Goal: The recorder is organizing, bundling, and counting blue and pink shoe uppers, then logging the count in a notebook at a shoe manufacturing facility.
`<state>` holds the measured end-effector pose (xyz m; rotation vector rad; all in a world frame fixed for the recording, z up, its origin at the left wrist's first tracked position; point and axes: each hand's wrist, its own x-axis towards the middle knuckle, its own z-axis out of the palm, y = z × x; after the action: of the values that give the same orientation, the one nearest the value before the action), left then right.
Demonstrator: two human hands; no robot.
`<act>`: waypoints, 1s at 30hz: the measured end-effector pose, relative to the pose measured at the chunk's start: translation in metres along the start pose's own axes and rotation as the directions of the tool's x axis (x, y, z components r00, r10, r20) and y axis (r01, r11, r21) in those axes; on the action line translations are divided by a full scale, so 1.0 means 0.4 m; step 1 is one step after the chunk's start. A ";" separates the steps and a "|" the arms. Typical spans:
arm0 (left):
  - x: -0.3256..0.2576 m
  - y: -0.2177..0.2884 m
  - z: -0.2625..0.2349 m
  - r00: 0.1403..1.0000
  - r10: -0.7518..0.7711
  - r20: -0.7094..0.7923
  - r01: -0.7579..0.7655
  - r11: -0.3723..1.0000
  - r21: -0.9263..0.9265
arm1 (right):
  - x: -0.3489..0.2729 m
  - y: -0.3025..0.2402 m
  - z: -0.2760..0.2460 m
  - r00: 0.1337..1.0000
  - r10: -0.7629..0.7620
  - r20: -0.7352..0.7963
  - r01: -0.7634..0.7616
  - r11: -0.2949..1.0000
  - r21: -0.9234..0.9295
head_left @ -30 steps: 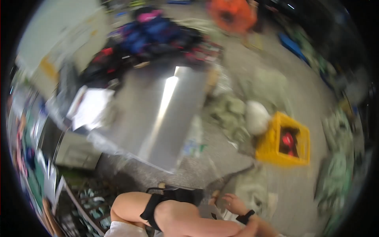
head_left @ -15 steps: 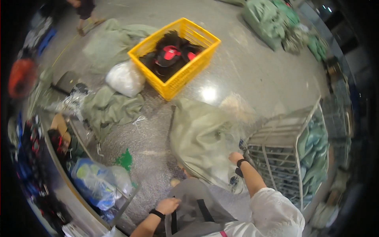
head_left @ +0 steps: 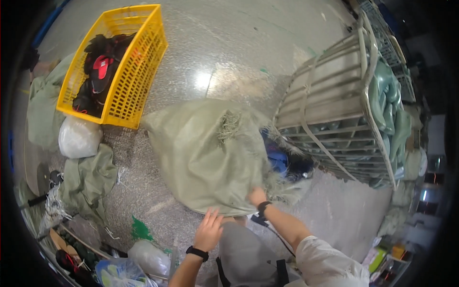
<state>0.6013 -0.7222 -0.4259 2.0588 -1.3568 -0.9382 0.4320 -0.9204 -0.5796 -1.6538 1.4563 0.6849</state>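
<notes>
A large pale-green woven sack (head_left: 201,158) lies on the floor before me, with a frayed patch on top and ragged fibres along its right side. Dark and blue contents (head_left: 282,160) show at that frayed right side. At the sack's near edge, my right hand (head_left: 257,196) is closed on the fabric. My left hand (head_left: 208,232) has its fingers stretched out, with the fingertips at the sack's near-left edge. Black bands circle both wrists.
Beyond the sack at the far left stands a yellow crate (head_left: 129,107) holding dark footwear with red parts. A wire cage (head_left: 325,124) full of green boots stands at the right. A stuffed white bag (head_left: 80,137) and a crumpled green sack (head_left: 91,179) lie left.
My view has turned right, so the crate sits farther left. My left hand has risen from beside my leg to the sack's edge. My right hand is now at the sack's near edge.
</notes>
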 end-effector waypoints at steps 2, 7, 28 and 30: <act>0.081 0.062 -0.032 0.994 0.101 0.045 -0.097 0.993 -0.071 | -0.115 -0.050 0.048 0.924 -0.285 -0.255 0.254 0.956 -0.148; 0.232 0.159 0.005 0.897 0.334 0.289 -0.354 0.935 0.017 | -0.442 0.023 0.083 0.782 -0.611 0.125 0.617 0.729 -0.297; 0.076 -0.201 0.075 0.898 -0.341 0.280 0.046 0.703 0.709 | 0.108 -0.110 -0.280 0.624 -0.697 -0.355 0.568 0.716 -0.407; 0.038 -0.085 0.112 0.866 -0.259 0.428 -0.082 0.771 0.632 | 0.139 0.035 -0.348 0.871 -0.484 -0.082 0.399 0.796 -0.456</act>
<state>0.5907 -0.7248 -0.4830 2.4933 -2.0979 -1.2369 0.4133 -1.0678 -0.5555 -2.3656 1.0120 0.6073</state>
